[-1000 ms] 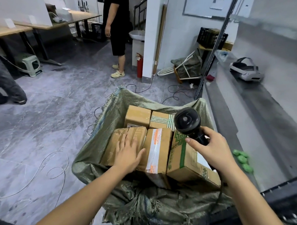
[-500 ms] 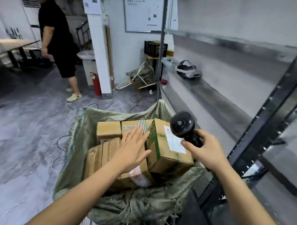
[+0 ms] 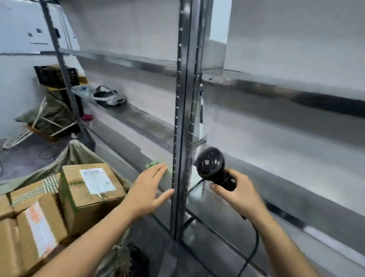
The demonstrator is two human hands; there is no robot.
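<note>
Left hand [image 3: 147,192] lifted off boxes [image 3: 88,194], right hand [image 3: 240,199] gripping scanner [image 3: 212,167]

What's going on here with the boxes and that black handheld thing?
A person stands at a metal rack. Their right hand grips a black corded scanner, raised near the rack's upright post. The left hand is open and holds nothing, just left of that post. Labelled cardboard boxes sit in a green woven sack at lower left. A white headset lies on a shelf farther back.
</note>
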